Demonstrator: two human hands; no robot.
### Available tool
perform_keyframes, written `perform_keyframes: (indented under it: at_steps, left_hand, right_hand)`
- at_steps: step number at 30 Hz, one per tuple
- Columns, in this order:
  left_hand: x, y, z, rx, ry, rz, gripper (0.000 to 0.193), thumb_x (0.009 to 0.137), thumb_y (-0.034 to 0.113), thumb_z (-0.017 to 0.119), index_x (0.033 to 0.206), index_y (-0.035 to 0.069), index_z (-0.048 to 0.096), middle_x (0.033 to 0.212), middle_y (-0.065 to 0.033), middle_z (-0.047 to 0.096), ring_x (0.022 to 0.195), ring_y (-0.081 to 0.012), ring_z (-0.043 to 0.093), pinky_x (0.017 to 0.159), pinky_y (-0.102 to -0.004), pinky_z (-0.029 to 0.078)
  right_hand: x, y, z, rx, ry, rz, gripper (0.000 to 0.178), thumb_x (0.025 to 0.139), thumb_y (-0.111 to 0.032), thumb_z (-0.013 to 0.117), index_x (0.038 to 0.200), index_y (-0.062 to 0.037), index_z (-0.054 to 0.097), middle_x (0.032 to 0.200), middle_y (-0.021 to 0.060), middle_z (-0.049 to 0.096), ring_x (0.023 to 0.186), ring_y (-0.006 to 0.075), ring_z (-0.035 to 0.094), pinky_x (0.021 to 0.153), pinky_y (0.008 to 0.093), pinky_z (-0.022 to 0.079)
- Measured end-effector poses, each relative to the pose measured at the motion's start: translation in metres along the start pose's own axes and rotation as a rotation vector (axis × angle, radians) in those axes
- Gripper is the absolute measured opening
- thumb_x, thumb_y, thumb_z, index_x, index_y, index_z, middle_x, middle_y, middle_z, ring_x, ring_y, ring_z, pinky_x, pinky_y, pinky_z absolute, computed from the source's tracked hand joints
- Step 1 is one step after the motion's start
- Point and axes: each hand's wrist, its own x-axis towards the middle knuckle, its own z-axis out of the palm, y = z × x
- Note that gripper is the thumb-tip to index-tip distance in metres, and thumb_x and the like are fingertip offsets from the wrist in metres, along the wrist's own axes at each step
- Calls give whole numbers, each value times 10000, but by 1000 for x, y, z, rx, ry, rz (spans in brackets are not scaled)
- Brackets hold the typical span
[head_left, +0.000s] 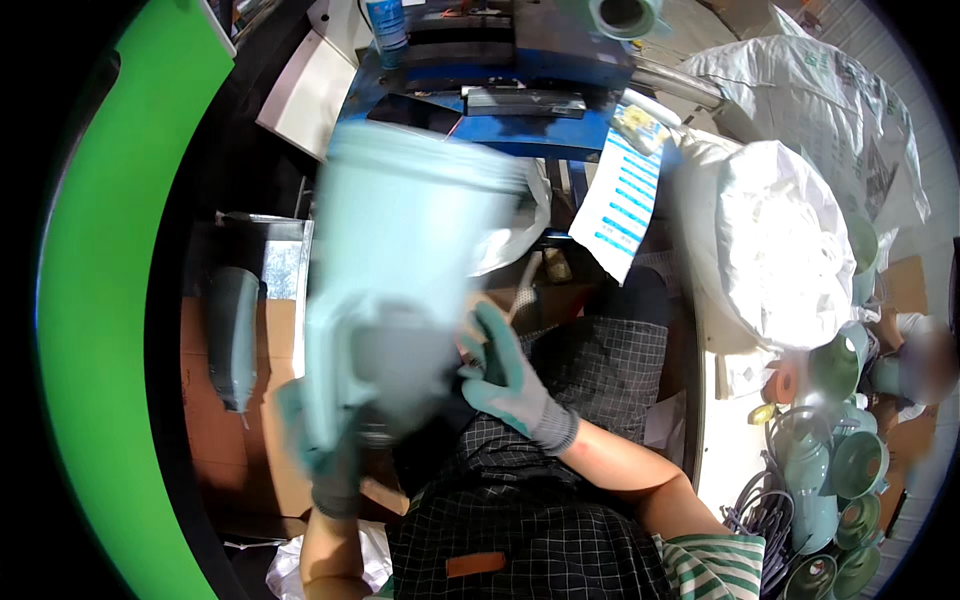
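Note:
A large pale teal jug-like plastic housing [410, 210], blurred by motion, is held up over my lap. My left hand [320, 455], in a grey and green glove, is wrapped round the handle-like part at its lower left; some of its fingers are hidden. Close to the housing's right side is my right hand [510, 375], gloved the same way, with fingers apart and nothing visible in it. Whether its fingertips touch the housing I cannot tell. A darker grey-green elongated part [235, 335] lies by a cardboard box at the left.
Ahead stands a blue metal bench [590, 135] with a blue can [388, 30] and a hanging printed sheet [622, 195]. A white sack [780, 240] sits at the right. Below it are several teal shells [860, 465] and grey cables [765, 520]. A green panel [120, 300] borders the left.

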Motion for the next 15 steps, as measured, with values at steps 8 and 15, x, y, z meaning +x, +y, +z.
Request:
perform_keyframes:
  at_steps: [8, 15]
  left_hand:
    - [60, 49, 125, -326, -882, 219, 495, 905, 160, 673, 1372, 19, 590, 1416, -200, 592, 1297, -355, 603, 1101, -468, 485]
    - [56, 38, 168, -431, -825, 202, 663, 982, 475, 652, 1470, 43, 530, 1434, -217, 560, 1271, -358, 603, 1101, -484, 465]
  right_hand:
    - [-89, 18, -60, 1195, -327, 605, 1013, 940, -862, 389, 1546, -51, 428, 1147, 96, 605, 972, 230, 634, 749, 352, 552]
    - [-108, -46, -71, -549, 572, -332, 814, 821, -276, 895, 1451, 30, 479, 1308, 148, 601, 1147, 242, 656, 995, 375, 557]
